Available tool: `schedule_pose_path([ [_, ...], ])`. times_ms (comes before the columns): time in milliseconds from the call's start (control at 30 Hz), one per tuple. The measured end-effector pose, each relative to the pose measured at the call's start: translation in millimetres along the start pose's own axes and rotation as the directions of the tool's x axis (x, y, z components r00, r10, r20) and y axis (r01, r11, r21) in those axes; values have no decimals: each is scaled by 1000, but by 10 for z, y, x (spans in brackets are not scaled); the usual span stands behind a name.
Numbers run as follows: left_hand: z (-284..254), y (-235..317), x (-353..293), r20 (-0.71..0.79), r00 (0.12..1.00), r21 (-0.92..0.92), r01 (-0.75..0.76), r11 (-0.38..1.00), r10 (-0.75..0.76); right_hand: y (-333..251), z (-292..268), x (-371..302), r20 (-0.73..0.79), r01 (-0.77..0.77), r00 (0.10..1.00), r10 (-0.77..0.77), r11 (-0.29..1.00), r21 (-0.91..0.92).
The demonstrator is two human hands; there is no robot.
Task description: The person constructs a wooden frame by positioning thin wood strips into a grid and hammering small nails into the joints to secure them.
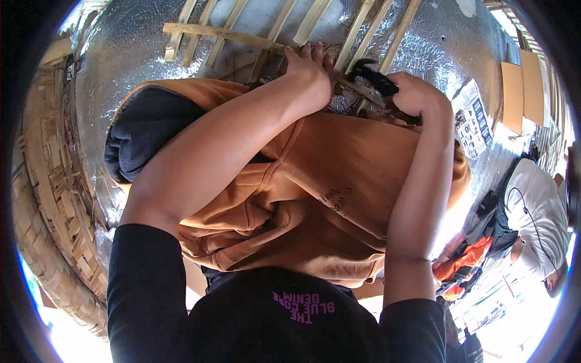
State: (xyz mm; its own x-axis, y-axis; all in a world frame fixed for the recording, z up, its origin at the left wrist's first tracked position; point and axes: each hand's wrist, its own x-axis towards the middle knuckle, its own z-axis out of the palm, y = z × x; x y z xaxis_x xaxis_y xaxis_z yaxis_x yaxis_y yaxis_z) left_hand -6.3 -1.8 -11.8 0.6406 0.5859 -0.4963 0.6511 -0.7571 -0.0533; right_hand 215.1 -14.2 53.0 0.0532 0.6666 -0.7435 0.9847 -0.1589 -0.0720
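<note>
My left hand (311, 72) reaches forward with its fingers stretched out and a little apart, lying on wooden pieces beside a crossing of slats. To its right, my right hand (417, 95) is closed around a black tool (373, 78) with a curved, hook-like end; its exact kind is unclear. A thin wooden strip (363, 91) runs between the two hands, just below the tool. A brown hooded garment (345, 157) with a dark lining is spread over my lap, under both forearms.
Several wooden slats (236, 33) lie over a silver foil sheet (133, 42) ahead. Woven bamboo strips (54, 181) curve along the left. At right are a printed paper (473, 118), cardboard (512, 97), orange and dark cloth (469, 260), and another person in a white shirt (529, 199).
</note>
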Motion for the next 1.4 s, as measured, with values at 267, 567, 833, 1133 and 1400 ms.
schedule_pose_path([
  [267, 26, 29, -9, -70, 997, -12, 17, 1000, -18, 58, -205, -219, 13, 91, 995, -99, 954, 287],
  [567, -60, 62, 21, 18, 999, 4, 43, 999, -43, 89, -272, -358, 60, 66, 994, -94, 929, 364],
  [833, -71, 47, 28, 26, 998, -24, 51, 998, -50, 116, -246, -185, 105, 5, 994, -16, 995, 102],
  [1133, 19, 7, -14, -106, 994, -1, 4, 1000, -5, -41, -119, -97, -47, 94, 995, -87, 979, 180],
  [1400, 28, 29, -2, -57, 998, 51, 9, 999, -7, -91, -263, -292, 76, 95, 990, -121, 953, 286],
])
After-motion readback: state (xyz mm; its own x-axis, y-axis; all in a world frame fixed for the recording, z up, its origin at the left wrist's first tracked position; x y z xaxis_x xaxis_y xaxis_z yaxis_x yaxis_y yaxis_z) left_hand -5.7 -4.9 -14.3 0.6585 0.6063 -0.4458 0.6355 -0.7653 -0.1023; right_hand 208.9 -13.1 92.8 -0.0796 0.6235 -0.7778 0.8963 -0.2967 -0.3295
